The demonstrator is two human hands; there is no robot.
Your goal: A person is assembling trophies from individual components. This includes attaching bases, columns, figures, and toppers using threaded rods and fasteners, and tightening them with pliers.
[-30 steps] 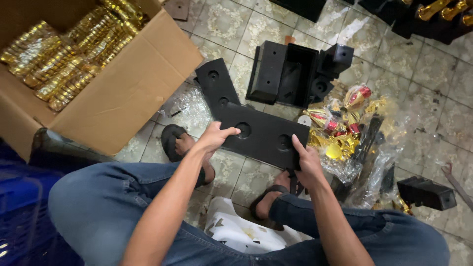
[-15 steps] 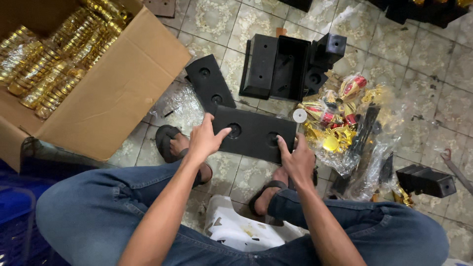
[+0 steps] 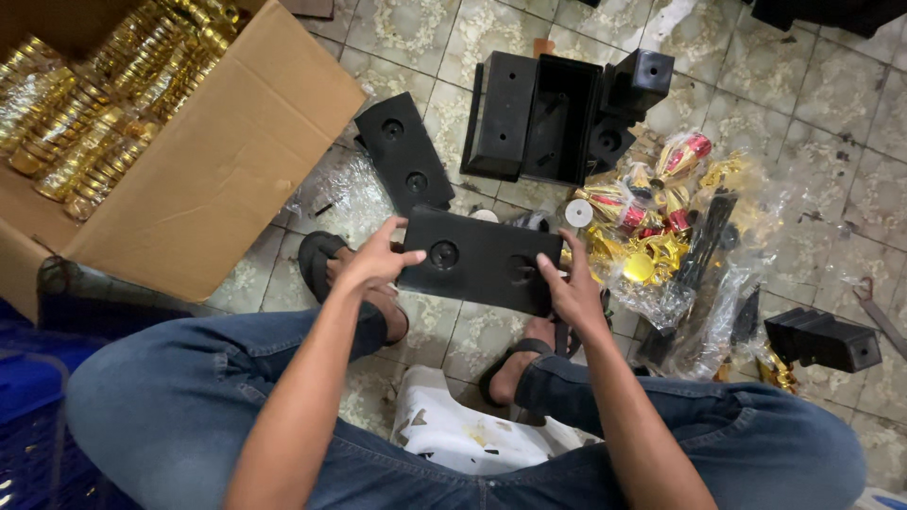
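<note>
A small assembly workshop set up on a worn tiled floor (image 3: 850, 104). A cardboard box (image 3: 217, 170) packed with gold trophy parts (image 3: 85, 113), scattered black plastic trophy bases (image 3: 557, 104) and bagged gold-and-red figurines (image 3: 661, 217) show piecework trophy assembly.

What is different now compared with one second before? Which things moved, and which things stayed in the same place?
Both hands kept hold of the black plate and lifted it slightly toward the person. The left hand shifted its thumb onto the plate's top face; the right hand keeps its grip on the other end. The cardboard box, the second black plate and the black blocks stayed where they were.
</note>
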